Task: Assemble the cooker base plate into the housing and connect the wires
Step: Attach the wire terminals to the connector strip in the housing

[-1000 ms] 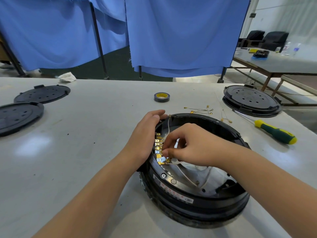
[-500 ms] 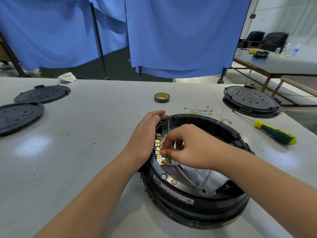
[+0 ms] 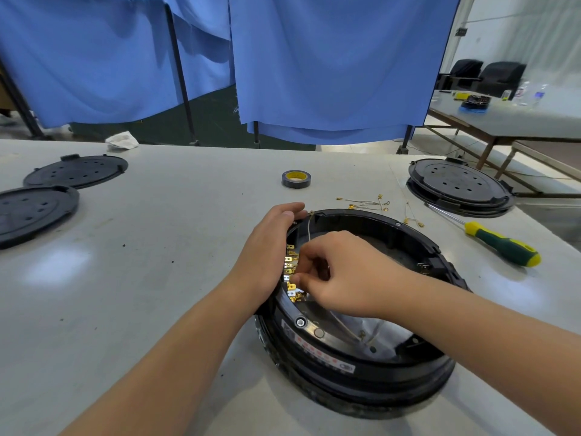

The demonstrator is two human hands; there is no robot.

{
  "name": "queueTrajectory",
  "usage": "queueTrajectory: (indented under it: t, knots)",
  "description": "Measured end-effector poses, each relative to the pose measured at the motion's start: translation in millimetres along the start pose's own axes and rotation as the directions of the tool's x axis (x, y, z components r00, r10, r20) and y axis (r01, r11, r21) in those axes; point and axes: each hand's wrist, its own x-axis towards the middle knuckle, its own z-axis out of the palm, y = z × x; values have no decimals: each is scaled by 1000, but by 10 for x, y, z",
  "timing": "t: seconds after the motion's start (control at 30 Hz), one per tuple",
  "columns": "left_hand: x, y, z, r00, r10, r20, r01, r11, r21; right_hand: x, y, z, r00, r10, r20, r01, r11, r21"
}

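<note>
Our left hand gripped the housing rim; our right hand fingers pinched a wire at the gold terminals.

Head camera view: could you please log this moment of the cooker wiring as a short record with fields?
Workpiece: black cooker housing on the grey table
Left hand: grips the housing's left rim
Right hand: inside the housing, fingers pinched at the brass terminals; what they pinch is hidden
Wire: runs from the far rim down to the right hand
Spare leads: loose beyond the housing
Screwdriver: lying to the right, untouched
Tape roll: beyond the housing
</note>
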Motion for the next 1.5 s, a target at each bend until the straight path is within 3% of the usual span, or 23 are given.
queueTrajectory:
  t: [0.53, 0.97, 1.33, 1.5]
  knots:
    - [-5, 13, 9, 1000, -14, 16, 15, 1000, -6, 11, 8, 18, 1000, -20, -22, 20, 999, -35]
    - [-8, 16, 12, 1000, -25, 17, 25, 999, -28, -6, -22, 8, 991, -127, -49, 119, 983, -143]
    - [15, -5, 1, 1000, -5, 22, 6, 1000, -29, 8, -36, 26, 996, -78, -52, 72, 991, -109]
    - [5, -1, -18, 1000, 10, 26, -11, 1000, 24, -9, 29, -20, 1000, -26, -6, 26, 999, 20]
